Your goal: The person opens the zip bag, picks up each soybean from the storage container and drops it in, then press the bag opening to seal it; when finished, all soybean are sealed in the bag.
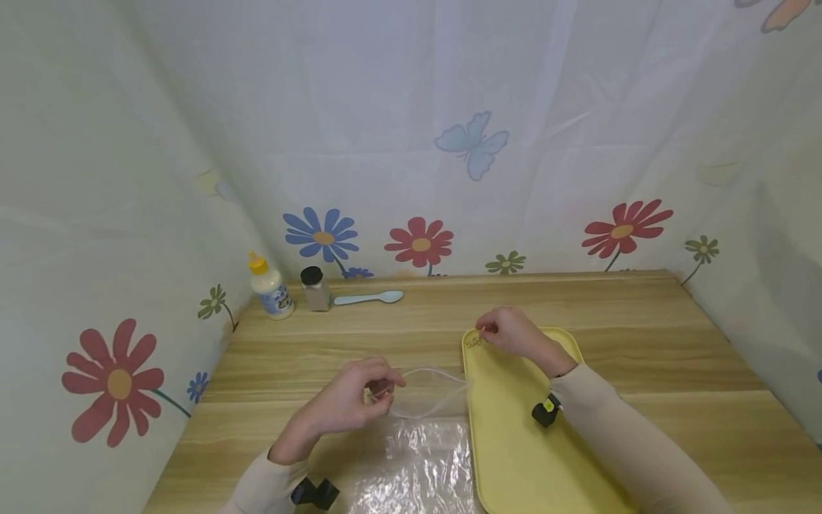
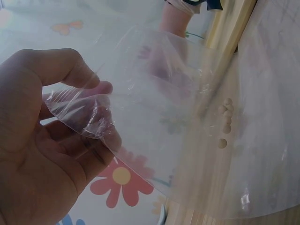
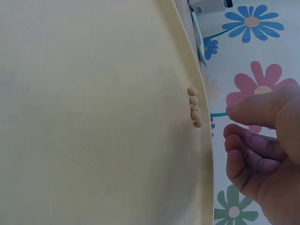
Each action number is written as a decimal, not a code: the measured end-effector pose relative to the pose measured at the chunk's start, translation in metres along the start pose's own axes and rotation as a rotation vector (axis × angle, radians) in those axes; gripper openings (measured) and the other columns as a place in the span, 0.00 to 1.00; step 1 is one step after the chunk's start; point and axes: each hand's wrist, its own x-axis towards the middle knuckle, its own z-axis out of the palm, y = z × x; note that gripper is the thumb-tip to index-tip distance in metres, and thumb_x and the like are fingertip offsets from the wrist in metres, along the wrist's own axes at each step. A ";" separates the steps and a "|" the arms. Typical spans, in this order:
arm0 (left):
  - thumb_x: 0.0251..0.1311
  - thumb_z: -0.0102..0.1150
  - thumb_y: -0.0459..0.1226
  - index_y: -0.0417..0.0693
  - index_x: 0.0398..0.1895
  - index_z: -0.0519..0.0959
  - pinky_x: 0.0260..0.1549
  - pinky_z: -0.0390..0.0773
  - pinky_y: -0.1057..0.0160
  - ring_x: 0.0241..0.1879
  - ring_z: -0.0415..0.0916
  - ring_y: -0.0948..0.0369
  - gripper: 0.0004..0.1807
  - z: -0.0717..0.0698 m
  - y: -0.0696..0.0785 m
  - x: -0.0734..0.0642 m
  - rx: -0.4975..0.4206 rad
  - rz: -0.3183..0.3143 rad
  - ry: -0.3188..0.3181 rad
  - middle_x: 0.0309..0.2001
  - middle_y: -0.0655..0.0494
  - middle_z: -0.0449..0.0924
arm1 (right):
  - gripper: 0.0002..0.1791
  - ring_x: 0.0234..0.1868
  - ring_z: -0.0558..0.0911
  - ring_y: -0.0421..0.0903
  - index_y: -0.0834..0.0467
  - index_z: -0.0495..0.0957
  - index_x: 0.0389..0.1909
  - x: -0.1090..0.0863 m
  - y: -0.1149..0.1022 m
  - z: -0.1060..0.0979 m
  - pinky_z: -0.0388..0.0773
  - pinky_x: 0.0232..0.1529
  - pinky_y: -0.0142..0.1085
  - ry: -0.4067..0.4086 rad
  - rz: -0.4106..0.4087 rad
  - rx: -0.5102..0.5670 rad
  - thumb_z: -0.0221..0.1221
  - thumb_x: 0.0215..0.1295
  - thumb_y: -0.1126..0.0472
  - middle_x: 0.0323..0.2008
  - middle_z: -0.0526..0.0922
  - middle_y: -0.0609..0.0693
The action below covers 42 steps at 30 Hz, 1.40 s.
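Note:
My left hand pinches one edge of the mouth of a clear plastic bag, whose body lies on the table. Through the film in the left wrist view show several small beige balls; they appear to be inside the bag. Over the far left corner of the yellow tray is my right hand, beside a short row of beige balls. Its thumb and fingertips stand apart in the right wrist view, with nothing visible between them.
At the back left of the wooden table stand a white bottle with a yellow cap and a black-lidded jar. A pale blue spoon lies to their right. Flower-patterned curtain hangs around the table.

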 end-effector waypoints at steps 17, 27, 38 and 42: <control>0.50 0.60 0.29 0.44 0.43 0.82 0.30 0.80 0.70 0.30 0.71 0.70 0.14 -0.001 0.001 -0.001 -0.006 0.007 0.007 0.30 0.62 0.76 | 0.10 0.33 0.81 0.41 0.60 0.86 0.40 0.003 0.007 0.008 0.80 0.34 0.34 -0.068 0.012 -0.030 0.61 0.58 0.69 0.36 0.88 0.52; 0.50 0.60 0.28 0.43 0.42 0.82 0.30 0.79 0.70 0.30 0.71 0.70 0.14 0.000 0.001 -0.001 0.004 0.006 0.012 0.29 0.63 0.76 | 0.09 0.35 0.82 0.41 0.58 0.87 0.38 0.004 0.009 0.013 0.81 0.38 0.37 -0.066 0.005 -0.087 0.61 0.59 0.68 0.36 0.88 0.49; 0.50 0.60 0.29 0.43 0.42 0.82 0.30 0.79 0.70 0.30 0.71 0.70 0.14 -0.001 0.002 0.000 0.004 0.004 0.007 0.29 0.63 0.75 | 0.05 0.28 0.75 0.40 0.57 0.84 0.28 0.003 0.008 0.011 0.75 0.32 0.34 -0.070 0.001 -0.099 0.60 0.58 0.67 0.27 0.83 0.46; 0.50 0.60 0.29 0.43 0.43 0.82 0.29 0.79 0.70 0.30 0.71 0.70 0.14 -0.001 0.002 -0.001 -0.001 -0.001 -0.002 0.30 0.60 0.77 | 0.06 0.26 0.73 0.39 0.54 0.82 0.25 0.002 0.008 0.012 0.72 0.30 0.32 -0.067 0.005 -0.095 0.60 0.55 0.67 0.23 0.79 0.43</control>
